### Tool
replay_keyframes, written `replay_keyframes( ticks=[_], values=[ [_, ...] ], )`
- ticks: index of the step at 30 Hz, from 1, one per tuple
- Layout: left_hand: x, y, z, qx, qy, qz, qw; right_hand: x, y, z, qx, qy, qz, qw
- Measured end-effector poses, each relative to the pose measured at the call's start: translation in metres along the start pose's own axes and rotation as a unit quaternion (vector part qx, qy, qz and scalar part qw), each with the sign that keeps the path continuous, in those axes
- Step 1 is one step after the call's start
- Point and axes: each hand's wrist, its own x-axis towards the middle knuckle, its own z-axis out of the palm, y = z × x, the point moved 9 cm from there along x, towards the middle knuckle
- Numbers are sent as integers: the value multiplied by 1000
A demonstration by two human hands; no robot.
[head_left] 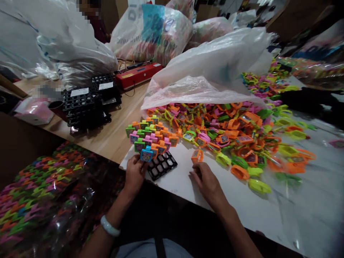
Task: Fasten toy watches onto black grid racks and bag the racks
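Note:
Colourful toy watches stand in rows in a black grid tray, whose near cells hold none. At the tray's near left corner, my left hand is closed on a blue toy watch. To the right of the tray, my right hand has its fingers pinched at the lower end of an orange toy watch. A large heap of loose toy watches spreads from under a clear plastic bag on the white surface.
Black trays are stacked at the left, beside a dark cup. A red device lies behind them. Filled bags stand at the back. Below the table's left edge are packed watches. A person is at the back left.

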Motion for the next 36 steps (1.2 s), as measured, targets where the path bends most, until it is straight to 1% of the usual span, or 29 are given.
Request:
replay_keyframes(
  ticks=[2, 4, 7, 8, 10, 12, 14, 17, 19, 20, 22, 24, 26, 28, 29, 31, 34, 36],
  values=[
    [1, 2, -2, -1, -7, 12, 1000, -1, 17, -6, 18, -7, 79, 997],
    [5, 6, -2, -8, -13, 31, 999, 0, 30, -12, 11, -10, 145, 989],
    [11, 12, 3, -13, -18, 56, 998, 6, 40, -15, 1, -24, 186, 982],
    [13, 13, 6, -11, -20, 61, 998, 8, 43, -14, 18, -26, 195, 980],
    [16, 15, 11, -2, -25, 63, 998, 10, 42, -9, 102, -28, 208, 972],
    [17, 16, 15, 11, -32, 61, 998, 14, 30, 4, 219, -39, 204, 953],
    [17, 16, 17, 24, -38, 59, 997, 19, 7, 26, 318, -69, 183, 928],
    [16, 19, 17, 38, -40, 64, 996, 28, -33, 66, 408, -111, 151, 893],
    [16, 21, 17, 44, -39, 67, 996, 34, -51, 89, 442, -122, 127, 880],
    [16, 22, 17, 46, -38, 69, 996, 37, -56, 97, 444, -118, 113, 881],
    [16, 23, 17, 49, -38, 69, 996, 39, -60, 104, 414, -102, 79, 901],
    [15, 22, 17, 53, -37, 67, 996, 39, -64, 100, 346, -82, 34, 934],
    [15, 21, 17, 54, -34, 65, 996, 38, -73, 92, 279, -65, -21, 958],
    [15, 21, 17, 51, -31, 69, 996, 36, -84, 85, 234, -48, -65, 969],
    [14, 21, 16, 48, -29, 73, 996, 35, -88, 83, 221, -41, -75, 971],
    [15, 22, 15, 41, -23, 83, 995, 34, -91, 83, 207, -35, -69, 975],
    [15, 24, 13, 33, -16, 92, 995, 32, -86, 87, 200, -35, -26, 979],
    [15, 24, 13, 32, -14, 91, 995, 31, -83, 88, 195, -40, -11, 980]
  ],
)
